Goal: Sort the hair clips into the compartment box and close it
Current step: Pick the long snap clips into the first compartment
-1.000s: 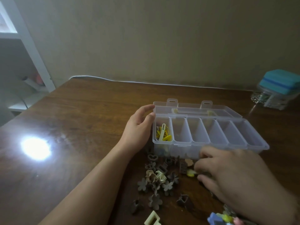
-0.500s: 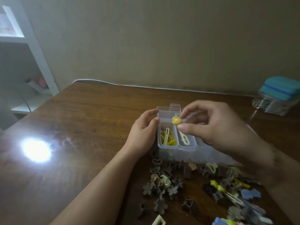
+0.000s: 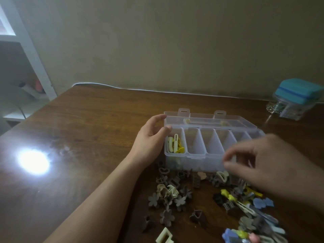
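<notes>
A clear plastic compartment box stands open on the wooden table, its lid folded back behind it. Yellow and cream clips fill the leftmost compartment; the other compartments look bare. My left hand grips the box's left end, thumb on the near corner. My right hand hovers blurred in front of the box's right half, fingers apart, with nothing visible in them. A heap of loose hair clips, brown, cream, yellow and blue, lies on the table in front of the box.
A clear container with a teal lid stands at the far right by the wall. A white cable runs along the table's back edge. A bright light glare sits on the tabletop at left. White shelving stands beyond the left edge.
My right hand held a yellow-and-pink clip over the left compartments half a second ago; now it has pulled back to the right and lower, without the clip. The left hand stayed put.
</notes>
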Demonstrator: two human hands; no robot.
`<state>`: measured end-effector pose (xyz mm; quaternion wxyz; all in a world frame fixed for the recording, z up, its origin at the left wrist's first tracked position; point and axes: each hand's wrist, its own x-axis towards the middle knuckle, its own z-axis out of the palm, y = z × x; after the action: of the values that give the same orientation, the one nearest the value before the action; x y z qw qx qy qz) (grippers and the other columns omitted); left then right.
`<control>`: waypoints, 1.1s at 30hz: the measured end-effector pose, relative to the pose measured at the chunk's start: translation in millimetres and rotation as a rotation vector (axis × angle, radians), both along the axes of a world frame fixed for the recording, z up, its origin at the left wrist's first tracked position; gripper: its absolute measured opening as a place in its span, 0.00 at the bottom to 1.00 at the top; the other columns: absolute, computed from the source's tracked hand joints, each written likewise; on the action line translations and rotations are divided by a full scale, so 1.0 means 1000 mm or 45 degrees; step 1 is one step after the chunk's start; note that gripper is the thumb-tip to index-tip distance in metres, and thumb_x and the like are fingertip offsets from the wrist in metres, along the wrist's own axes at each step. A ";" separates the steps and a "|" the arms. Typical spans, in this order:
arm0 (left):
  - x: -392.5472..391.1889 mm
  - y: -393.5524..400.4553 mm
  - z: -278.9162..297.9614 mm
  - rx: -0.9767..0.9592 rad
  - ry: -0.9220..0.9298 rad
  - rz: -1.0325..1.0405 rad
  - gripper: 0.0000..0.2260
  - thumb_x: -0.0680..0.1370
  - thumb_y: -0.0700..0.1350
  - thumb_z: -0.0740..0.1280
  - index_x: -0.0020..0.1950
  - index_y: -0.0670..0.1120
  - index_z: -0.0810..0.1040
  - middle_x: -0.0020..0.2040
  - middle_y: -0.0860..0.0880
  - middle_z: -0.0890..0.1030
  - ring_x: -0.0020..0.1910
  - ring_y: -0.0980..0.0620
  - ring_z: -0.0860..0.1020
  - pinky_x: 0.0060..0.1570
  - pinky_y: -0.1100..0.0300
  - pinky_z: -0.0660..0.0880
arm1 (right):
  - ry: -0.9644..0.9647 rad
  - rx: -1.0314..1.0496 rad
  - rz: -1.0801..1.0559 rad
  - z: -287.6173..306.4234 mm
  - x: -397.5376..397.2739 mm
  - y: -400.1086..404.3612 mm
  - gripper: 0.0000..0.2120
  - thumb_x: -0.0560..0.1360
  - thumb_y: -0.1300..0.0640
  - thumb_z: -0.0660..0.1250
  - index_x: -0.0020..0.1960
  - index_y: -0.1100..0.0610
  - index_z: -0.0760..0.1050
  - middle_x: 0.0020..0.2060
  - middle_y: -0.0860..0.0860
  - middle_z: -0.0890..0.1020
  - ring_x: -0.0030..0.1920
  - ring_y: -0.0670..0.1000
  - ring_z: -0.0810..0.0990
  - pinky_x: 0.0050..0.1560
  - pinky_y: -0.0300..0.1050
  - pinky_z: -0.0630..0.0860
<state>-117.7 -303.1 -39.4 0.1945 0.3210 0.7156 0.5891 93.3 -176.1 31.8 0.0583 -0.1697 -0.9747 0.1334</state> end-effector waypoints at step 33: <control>-0.001 0.003 -0.005 -0.027 0.057 0.042 0.18 0.81 0.48 0.63 0.72 0.54 0.70 0.47 0.57 0.85 0.48 0.64 0.83 0.42 0.70 0.78 | -0.498 -0.001 0.187 -0.019 0.026 0.005 0.10 0.72 0.36 0.65 0.50 0.39 0.76 0.40 0.40 0.79 0.43 0.40 0.76 0.41 0.39 0.75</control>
<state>-118.8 -300.0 -44.6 0.1720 0.3201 0.7313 0.5772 119.0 -171.4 12.6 -0.1420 -0.1210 -0.9771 0.1023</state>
